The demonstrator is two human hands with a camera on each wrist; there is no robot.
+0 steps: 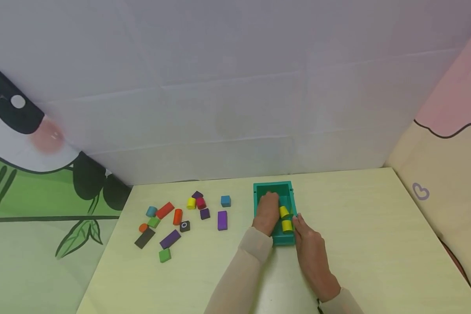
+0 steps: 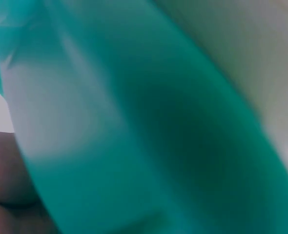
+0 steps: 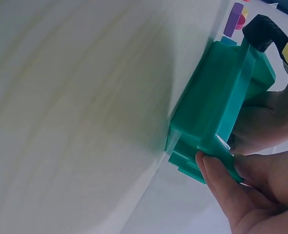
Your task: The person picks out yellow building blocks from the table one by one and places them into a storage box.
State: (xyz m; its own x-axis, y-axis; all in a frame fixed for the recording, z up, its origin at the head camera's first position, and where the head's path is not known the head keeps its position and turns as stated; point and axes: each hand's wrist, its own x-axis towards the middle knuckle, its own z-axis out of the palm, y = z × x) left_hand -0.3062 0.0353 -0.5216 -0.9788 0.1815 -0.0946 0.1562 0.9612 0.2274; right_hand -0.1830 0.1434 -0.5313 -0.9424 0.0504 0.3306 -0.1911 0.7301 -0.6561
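A teal plastic bin (image 1: 283,240) stands on the table in the head view. My left hand (image 1: 267,213) reaches down into it, its fingertips hidden, and I cannot tell whether they hold anything. Beside that hand, inside the bin, lie two yellow blocks, a cylinder (image 1: 287,226) and another yellow piece (image 1: 284,212) behind it. At the bin's right side is my right hand (image 1: 313,255); in the right wrist view its thumb and fingers (image 3: 222,180) pinch the rim. The left wrist view is filled by the blurred bin wall (image 2: 149,126), with some skin at its lower left.
Left of the bin, several loose blocks are spread on the table, among them a blue cube (image 1: 225,201), a purple block (image 1: 222,220), a red block (image 1: 165,210) and a green block (image 1: 165,255). A pale wall sheet (image 1: 235,104) rises behind the table's back edge.
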